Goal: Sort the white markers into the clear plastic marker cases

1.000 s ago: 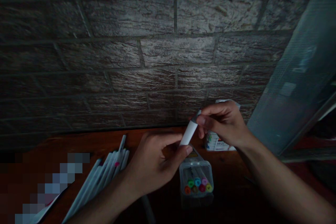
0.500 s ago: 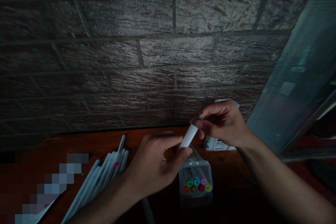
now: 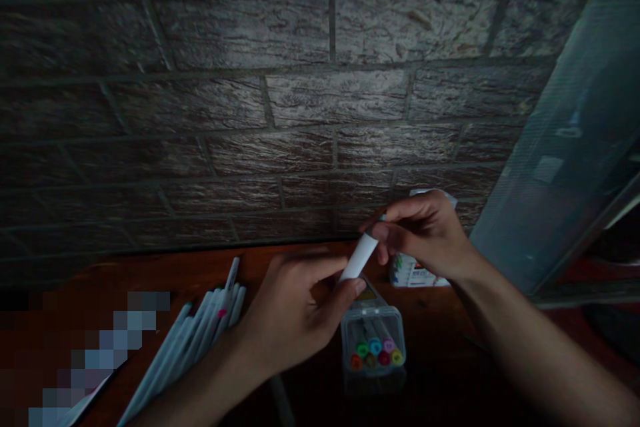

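Observation:
A white marker (image 3: 360, 257) is held at a slant between my two hands. My left hand (image 3: 305, 303) pinches its lower end between thumb and fingers. At the upper end, my right hand (image 3: 423, 233) closes its thumb and fingertips round the dark tip, which they mostly cover. Just below the hands lies a clear plastic case (image 3: 403, 327) with several markers inside, their coloured ends (image 3: 375, 347) facing me: green, blue, pink, orange, red and yellow among them. Left of my left forearm, a bunch of white markers (image 3: 195, 330) lies on the table.
The brown wooden table (image 3: 150, 267) meets a brick wall (image 3: 300, 100) at the back. A white printed box (image 3: 415, 273) stands behind my right hand. On the right rises a greyish translucent panel (image 3: 545, 140). A pixelated patch covers the lower left corner.
Both hands keep their grip on the marker, which has shifted very slightly. The case and the loose markers stay where they were.

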